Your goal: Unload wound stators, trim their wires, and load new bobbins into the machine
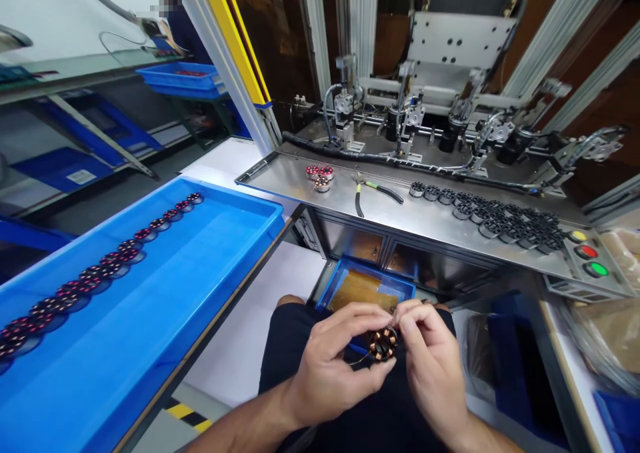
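Above my lap, my left hand (340,360) grips a small round motor stator (383,344) with copper windings and a black core, thumb below and fingers over the top. A thin loose wire (359,360) trails from its left side. My right hand (429,353) is closed in a pinch at the stator's upper right edge; what lies between its fingertips is hidden. On the metal bench ahead lie pliers (379,190) with green and black handles. Left of them sit a copper-wound stator (321,184) and two red-wound stators (319,172).
Black stator cores (493,214) stand in rows on the bench's right, beside a button box (590,253). A winding machine (450,120) rises behind. A blue tray (165,293) at left holds a line of wound stators (90,276). A blue bin (345,266) sits under the bench.
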A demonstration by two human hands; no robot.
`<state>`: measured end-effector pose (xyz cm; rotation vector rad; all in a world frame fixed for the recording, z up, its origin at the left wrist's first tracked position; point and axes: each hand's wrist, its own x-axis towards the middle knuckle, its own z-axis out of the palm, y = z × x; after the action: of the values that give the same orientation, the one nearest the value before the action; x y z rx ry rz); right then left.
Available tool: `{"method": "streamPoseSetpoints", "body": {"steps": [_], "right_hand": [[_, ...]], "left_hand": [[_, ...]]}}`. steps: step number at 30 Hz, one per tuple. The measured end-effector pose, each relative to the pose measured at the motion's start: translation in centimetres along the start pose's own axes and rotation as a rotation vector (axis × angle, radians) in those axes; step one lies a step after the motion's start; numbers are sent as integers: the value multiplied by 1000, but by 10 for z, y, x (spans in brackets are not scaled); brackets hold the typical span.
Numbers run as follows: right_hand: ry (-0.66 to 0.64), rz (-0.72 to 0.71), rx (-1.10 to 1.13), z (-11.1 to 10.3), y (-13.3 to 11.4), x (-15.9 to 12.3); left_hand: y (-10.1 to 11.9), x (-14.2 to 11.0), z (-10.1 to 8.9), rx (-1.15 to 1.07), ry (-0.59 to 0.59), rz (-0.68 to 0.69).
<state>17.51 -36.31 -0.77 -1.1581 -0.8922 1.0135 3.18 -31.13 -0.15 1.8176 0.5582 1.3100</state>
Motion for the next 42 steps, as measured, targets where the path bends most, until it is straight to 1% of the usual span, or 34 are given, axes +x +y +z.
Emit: {"method": "streamPoseSetpoints", "body": {"steps": [2, 3, 5, 8, 10, 12, 15, 20, 22, 25, 27, 31, 34, 37, 39, 42], "right_hand": [[4, 48, 55, -1, 5, -1], [-10, 37, 84, -2, 8, -2], [-52, -31, 116, -4, 10, -6], [-111, -113, 70, -4, 8, -10], [-114, -116, -1, -4, 5, -10], [-85, -131, -52, -5, 3, -9], [-47, -159, -75, -7, 0, -8], [-90, -131, -81, -9, -6, -7], [-73, -148, -118, -10, -7, -6], [-18, -190, -162, -12, -10, -7], [-24, -226, -188, -14, -11, -8], [-80, -328, -268, -22, -14, -7], [-136, -404, -353, -25, -19, -2], [-195, -499, -399, -23, -24, 3], [-179, -534, -417, -19, -25, 2], [-102, -536, -410, -13, -24, -7]], "left_hand": [[-2, -2, -1, -92, 16, -77], [-2, -3, -2, -139, 27, -117], [-3, -4, -4, -200, 46, -182], [-4, -2, -6, -217, 58, -219], [-3, 0, -6, -213, 58, -219], [-2, 0, -5, -200, 53, -219], [-2, 0, -4, -178, 41, -212], [-3, -1, -4, -113, 15, -133], [-2, 1, -4, -81, -4, -104], [0, 3, -2, -33, -12, -65], [1, 4, -1, -35, 3, -55], [0, 4, 0, -156, 21, -134], [-1, 2, -1, -267, -10, -188], [0, 0, -2, -303, -42, -214], [2, -1, -2, -279, -36, -209], [5, 0, -1, -169, 9, -153]]}}
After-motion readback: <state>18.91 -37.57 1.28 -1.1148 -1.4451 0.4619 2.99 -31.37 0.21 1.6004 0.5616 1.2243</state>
